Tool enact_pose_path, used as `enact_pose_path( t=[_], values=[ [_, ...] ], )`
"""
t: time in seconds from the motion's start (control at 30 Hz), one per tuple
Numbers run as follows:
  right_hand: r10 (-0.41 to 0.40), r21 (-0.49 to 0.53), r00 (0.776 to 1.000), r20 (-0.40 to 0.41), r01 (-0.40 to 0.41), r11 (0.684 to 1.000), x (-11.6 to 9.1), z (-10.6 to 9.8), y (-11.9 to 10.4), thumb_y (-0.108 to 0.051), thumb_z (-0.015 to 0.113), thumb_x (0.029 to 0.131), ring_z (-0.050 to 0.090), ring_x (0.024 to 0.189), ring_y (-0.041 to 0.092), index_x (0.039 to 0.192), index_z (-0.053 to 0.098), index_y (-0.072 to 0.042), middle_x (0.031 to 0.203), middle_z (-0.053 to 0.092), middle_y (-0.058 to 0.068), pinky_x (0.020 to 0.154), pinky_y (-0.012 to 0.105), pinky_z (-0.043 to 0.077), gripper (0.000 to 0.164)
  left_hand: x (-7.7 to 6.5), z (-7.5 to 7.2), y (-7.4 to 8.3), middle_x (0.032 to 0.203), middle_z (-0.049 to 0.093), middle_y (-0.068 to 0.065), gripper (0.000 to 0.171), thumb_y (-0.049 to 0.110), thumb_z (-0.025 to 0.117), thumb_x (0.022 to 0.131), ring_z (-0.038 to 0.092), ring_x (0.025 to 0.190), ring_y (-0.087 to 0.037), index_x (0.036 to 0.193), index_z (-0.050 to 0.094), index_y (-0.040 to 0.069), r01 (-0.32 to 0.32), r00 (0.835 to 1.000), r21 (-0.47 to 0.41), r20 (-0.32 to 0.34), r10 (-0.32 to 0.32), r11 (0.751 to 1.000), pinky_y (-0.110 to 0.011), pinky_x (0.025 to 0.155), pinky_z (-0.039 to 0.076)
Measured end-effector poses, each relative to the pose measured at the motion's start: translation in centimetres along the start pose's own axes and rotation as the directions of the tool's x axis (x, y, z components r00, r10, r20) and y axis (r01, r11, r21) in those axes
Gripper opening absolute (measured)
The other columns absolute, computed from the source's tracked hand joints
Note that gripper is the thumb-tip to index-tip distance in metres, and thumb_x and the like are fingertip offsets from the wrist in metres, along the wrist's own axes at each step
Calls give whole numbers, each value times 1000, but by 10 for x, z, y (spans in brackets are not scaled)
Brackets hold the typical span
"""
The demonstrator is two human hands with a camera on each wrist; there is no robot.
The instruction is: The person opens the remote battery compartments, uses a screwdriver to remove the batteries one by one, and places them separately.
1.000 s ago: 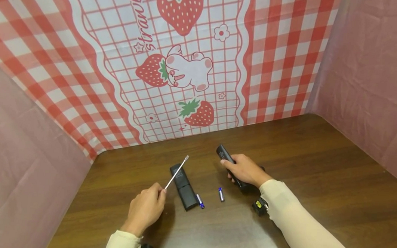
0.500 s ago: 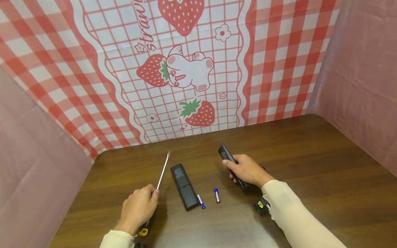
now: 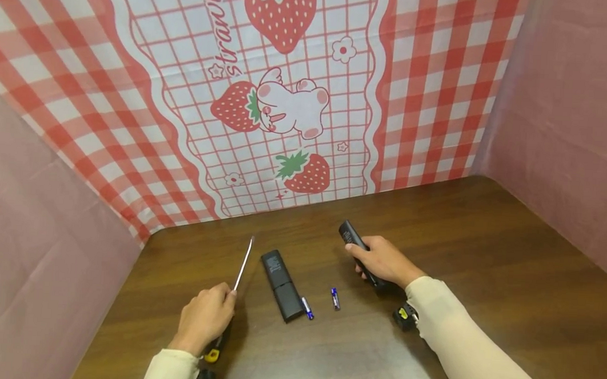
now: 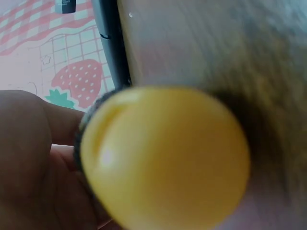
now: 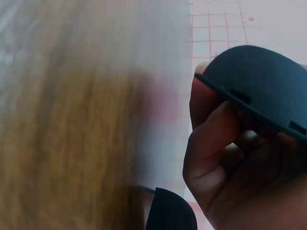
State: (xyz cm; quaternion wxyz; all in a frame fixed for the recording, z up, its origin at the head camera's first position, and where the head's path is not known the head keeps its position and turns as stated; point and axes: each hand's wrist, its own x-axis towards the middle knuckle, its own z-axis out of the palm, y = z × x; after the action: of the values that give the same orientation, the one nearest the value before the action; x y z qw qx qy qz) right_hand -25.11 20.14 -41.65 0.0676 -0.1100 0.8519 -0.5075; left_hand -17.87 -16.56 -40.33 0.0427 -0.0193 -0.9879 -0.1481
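Observation:
In the head view my left hand (image 3: 204, 316) grips a screwdriver, its thin metal shaft (image 3: 244, 263) pointing away from me. The rounded yellow handle end (image 4: 168, 158) fills much of the left wrist view. My right hand (image 3: 384, 259) holds a black remote control (image 3: 350, 235), with pale print on the face turned up. A curved black end with small slots (image 5: 259, 86) shows at my fingers in the right wrist view. Between the hands a second black remote control (image 3: 282, 285) lies on the table. One blue-and-silver battery (image 3: 307, 308) lies against its near end; another battery (image 3: 335, 299) lies apart.
The brown wooden table (image 3: 294, 361) meets a strawberry-print cloth (image 3: 307, 115) at the back. Pink cloth (image 3: 569, 140) hangs along both sides. A dark rounded piece (image 5: 170, 211) sits low in the right wrist view; its kind is unclear.
My left hand has drawn left, swinging the screwdriver's shaft away from above the lying remote control. The loose battery has rolled slightly. My right hand has shifted a little right with its remote control.

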Motion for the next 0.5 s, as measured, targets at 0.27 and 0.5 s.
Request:
enact_pose_path(
  t=[0.27,0.5],
  values=[
    [-12,-6,1000,-3,12,1000,-3,-1,-3,-31,56,103,63,57,20,96,62,4,71,64,10,56,36,54,37,2,1,-4,78,66,-5,21,28,59,98,64,68,-29,79,63,20,-8,1000,24,-20,8,1000,-49,54,43],
    [-12,-8,1000,3,12,1000,-3,-4,-7,-32,56,103,63,57,21,97,61,5,71,64,10,55,35,54,38,2,2,-7,83,63,-4,17,29,63,95,64,74,-28,82,68,19,-20,999,50,-30,21,999,-49,57,46]
  ],
)
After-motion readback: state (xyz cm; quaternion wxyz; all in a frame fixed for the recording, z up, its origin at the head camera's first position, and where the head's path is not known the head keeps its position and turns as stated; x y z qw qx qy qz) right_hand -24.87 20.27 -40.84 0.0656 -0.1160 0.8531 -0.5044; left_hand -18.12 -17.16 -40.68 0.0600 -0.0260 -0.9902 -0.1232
